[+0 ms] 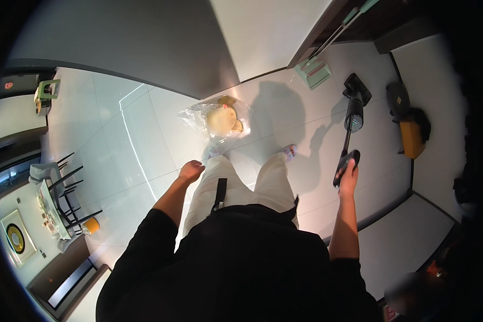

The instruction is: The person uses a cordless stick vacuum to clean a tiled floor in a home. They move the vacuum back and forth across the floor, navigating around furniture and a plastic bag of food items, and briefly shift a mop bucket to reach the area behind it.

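My right hand (348, 177) grips the black handle of an upright cordless floor cleaner (354, 116). Its thin stem runs down to a dark floor head (357, 89) resting on the tiles, and a small lit display shows on its body. Beside my left thigh hangs my left hand (192, 171), its fingers loosely curled, with nothing visible in them. On the floor ahead of my feet lies a clear plastic bag (195, 116) with round, pale yellow items (221, 120) inside; what they are is not clear.
A green dustpan (313, 74) with long handles leans by the wall corner. A dark grey panel (136, 44) borders the floor ahead. To the right are a yellow box-shaped object (412, 139) and a round black object (398, 98). Chairs (48, 173) and a table (52, 209) stand far left.
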`<state>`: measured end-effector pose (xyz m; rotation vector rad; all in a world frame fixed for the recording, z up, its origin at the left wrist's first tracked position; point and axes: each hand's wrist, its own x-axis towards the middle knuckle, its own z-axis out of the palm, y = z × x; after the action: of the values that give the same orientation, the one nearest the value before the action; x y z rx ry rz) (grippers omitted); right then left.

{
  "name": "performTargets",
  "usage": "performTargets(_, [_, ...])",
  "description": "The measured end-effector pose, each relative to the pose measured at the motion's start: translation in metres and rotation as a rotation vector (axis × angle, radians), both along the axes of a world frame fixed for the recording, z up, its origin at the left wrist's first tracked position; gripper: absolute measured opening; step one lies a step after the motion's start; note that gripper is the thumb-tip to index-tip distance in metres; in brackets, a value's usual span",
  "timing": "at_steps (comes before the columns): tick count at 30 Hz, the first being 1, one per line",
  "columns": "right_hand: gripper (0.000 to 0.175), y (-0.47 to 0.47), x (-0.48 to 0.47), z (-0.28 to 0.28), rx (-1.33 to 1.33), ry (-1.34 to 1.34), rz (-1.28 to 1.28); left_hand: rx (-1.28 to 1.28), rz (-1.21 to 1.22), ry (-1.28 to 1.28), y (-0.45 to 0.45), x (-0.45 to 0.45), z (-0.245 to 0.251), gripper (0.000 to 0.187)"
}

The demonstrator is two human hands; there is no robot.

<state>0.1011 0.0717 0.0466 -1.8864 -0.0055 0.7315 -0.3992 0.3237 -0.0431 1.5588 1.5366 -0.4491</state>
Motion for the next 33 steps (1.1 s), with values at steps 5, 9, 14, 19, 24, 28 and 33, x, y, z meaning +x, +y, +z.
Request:
performTargets(5, [0.031, -0.046, -0.169, 0.024, -0.132, 0.016, 0.004, -0.055, -0.315, 0.086, 0.056, -0.052, -0.073, 0.047])
performTargets(9, [0.031, -0.084, -0.289, 0.040, -0.171, 0.126, -0.072, -0.118, -0.365, 0.148, 0.100, -0.081, -0.138, 0.051])
performTargets(14, [0.019, -0.167, -0.398, 0.098, -0.407, 0.292, -0.401, -0.278, -0.361, 0.230, 0.117, -0.076, -0.236, 0.064])
performTargets(19, [0.014, -0.225, -0.441, 0.146, -0.827, 0.459, -0.323, -0.214, 0.033, 0.185, 0.091, -0.048, -0.356, 0.082])
performTargets(24, [0.023, -0.266, -0.436, 0.182, -1.349, 0.684, -0.070, -0.324, 0.716, 0.198, 0.045, -0.044, -0.478, 0.118])
performTargets(28, [0.034, -0.300, -0.425, 0.220, -1.574, 0.817, 0.129, -0.404, 1.166, -0.050, 0.037, -0.047, -0.537, 0.089])
performTargets(33, [0.049, -0.374, -0.416, 0.269, -1.632, 0.812, 0.405, -0.524, 1.117, -0.357, 0.072, -0.016, -0.538, 0.014])
